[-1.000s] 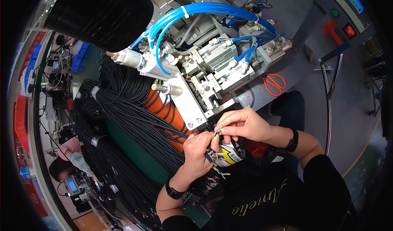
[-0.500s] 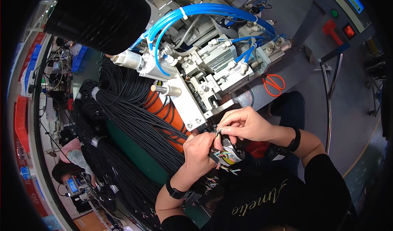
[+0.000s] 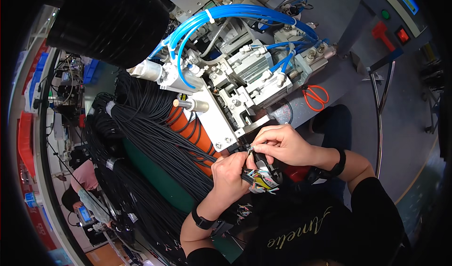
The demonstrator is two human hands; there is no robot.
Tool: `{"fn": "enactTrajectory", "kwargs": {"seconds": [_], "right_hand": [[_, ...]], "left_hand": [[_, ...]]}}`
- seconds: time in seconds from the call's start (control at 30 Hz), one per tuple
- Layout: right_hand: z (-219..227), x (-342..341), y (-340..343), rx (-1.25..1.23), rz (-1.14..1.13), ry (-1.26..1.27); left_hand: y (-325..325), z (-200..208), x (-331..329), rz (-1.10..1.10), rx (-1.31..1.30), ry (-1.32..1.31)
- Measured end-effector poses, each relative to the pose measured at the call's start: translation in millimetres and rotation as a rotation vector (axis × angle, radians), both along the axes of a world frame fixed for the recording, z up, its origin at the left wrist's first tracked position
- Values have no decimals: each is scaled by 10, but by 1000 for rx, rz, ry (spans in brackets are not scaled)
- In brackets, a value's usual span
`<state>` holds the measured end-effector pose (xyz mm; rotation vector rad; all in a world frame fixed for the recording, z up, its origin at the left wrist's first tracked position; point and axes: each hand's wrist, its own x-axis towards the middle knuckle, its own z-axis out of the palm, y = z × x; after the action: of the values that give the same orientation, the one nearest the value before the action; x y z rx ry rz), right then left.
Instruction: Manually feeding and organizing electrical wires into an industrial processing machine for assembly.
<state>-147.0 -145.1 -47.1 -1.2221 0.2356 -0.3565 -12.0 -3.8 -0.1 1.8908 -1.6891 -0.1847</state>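
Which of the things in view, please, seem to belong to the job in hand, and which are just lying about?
Seemingly part of the job:
coloured wires, hanging by the left hand
small pale piece, at the right hand's fingertips
black cables, bundled nearby
metal machine, beyond the hands

Apparently just lying about:
red-handled scissors, untouched beside the machine
red bin, far left

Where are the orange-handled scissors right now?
In the head view, the scissors lie right of centre, near the table's edge, beside the metal machine and above the right hand.
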Motion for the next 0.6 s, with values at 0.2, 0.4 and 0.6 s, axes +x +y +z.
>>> {"fn": "enactTrajectory", "kwargs": {"seconds": [0.2, 0.4, 0.6], "right_hand": [[34, 10, -82, 185, 114, 104], [143, -15, -149, 47, 188, 235], [13, 24, 70, -419, -107, 59]], "left_hand": [[-22, 91, -51, -46, 14, -153], [-13, 119, -64, -72, 52, -271], [0, 40, -28, -31, 24, -66]]}}
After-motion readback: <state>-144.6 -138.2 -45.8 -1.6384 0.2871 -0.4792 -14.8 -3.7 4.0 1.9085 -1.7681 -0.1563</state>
